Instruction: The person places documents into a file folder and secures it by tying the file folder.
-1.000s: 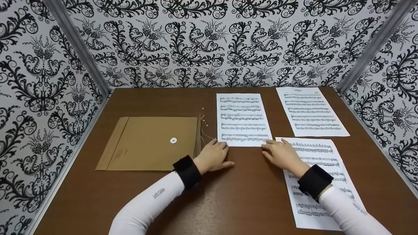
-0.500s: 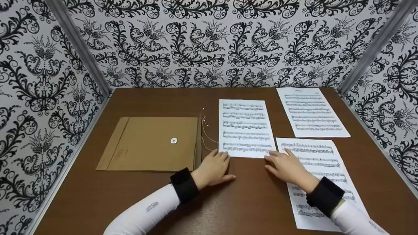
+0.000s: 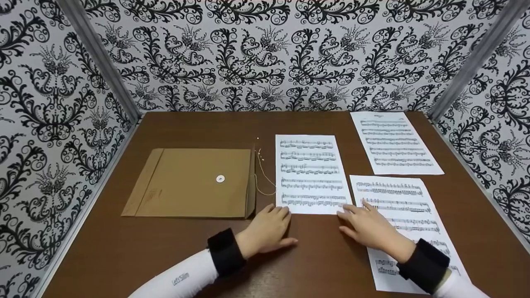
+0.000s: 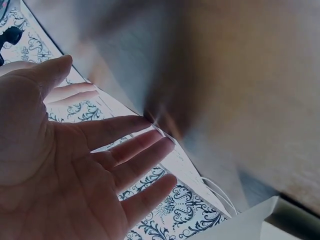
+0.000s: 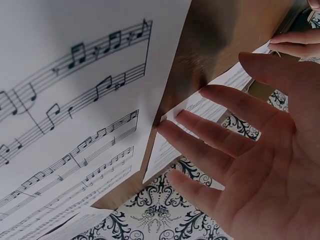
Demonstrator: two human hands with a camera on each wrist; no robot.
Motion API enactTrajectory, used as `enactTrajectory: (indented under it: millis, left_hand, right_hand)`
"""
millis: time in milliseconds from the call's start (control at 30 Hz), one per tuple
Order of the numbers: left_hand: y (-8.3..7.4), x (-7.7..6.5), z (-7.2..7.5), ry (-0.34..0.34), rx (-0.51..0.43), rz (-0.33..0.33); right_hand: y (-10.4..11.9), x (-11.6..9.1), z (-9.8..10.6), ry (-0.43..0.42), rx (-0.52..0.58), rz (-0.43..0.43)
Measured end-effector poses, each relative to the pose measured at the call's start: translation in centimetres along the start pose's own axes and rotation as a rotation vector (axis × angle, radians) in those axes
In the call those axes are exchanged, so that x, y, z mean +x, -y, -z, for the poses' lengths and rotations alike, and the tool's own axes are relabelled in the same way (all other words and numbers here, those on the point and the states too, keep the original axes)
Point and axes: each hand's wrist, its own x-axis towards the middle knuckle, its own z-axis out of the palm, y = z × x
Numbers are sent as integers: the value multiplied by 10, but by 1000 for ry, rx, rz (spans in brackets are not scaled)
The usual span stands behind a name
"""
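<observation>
A sheet of music (image 3: 309, 174) lies flat in the middle of the brown table. My left hand (image 3: 267, 229) rests its fingertips on the sheet's near left corner, thumb spread out to the right. At the near right corner, the fingertips of my right hand (image 3: 370, 225) touch the paper. Both wrist views show the fingers of the left hand (image 4: 100, 165) and the right hand (image 5: 250, 135) extended and spread, with the sheet's edge at their tips. Beneath my right hand and wrist lies a second music sheet (image 3: 397, 190), partly hidden by them.
A third music sheet (image 3: 395, 142) lies at the back right. To the left is a brown envelope (image 3: 194, 186) with a white button (image 3: 220, 179). Its thin string (image 3: 265, 193) reaches to the middle sheet's left edge. Patterned walls (image 3: 265, 54) enclose the table (image 3: 182, 256).
Both hands have drawn back toward the person, and the middle sheet has slid the same way across the table. The envelope and the other two sheets stay in place.
</observation>
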Motion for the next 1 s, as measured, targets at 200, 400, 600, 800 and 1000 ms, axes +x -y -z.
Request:
enactTrajectory:
  millis: [200, 400, 600, 800, 1000]
  left_hand:
    - [-5, -14, 3, -41, -4, -51]
    - [-11, -26, 1, -76, 6, -94]
    - [-16, -34, 0, -101, 24, -136]
    - [-19, -41, 2, -88, 14, -167]
    - [-23, -49, 4, -89, 18, -199]
  right_hand:
    - [5, -12, 2, 21, 18, 24]
    - [8, -25, 4, 57, 39, 39]
    - [9, -35, 5, 81, 52, 49]
    - [14, -45, 8, 102, 71, 50]
    - [15, -51, 9, 126, 70, 64]
